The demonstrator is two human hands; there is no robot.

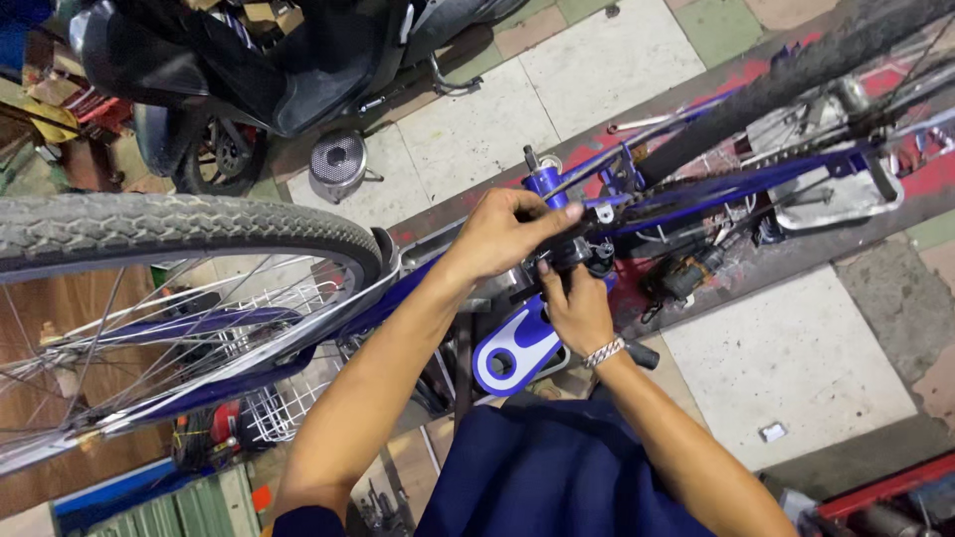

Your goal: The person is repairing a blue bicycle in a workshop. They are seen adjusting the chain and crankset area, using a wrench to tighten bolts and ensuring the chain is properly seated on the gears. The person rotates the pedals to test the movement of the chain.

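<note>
Left hand (502,234) pinched and right hand (577,308) gripped the dark metal crank hub (582,254) of a glossy blue bicycle frame (686,194).

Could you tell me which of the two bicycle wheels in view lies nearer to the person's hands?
The rear wheel, upper right: its dark tyre ends just beyond the left hand and right hand at the blue frame. The front wheel sits farther left.

scooter (249,60): far left, parked
round metal strainer (338,161): on tiles beside scooter
white wire basket (274,413): near left
floor tiles (597,70): far
</note>
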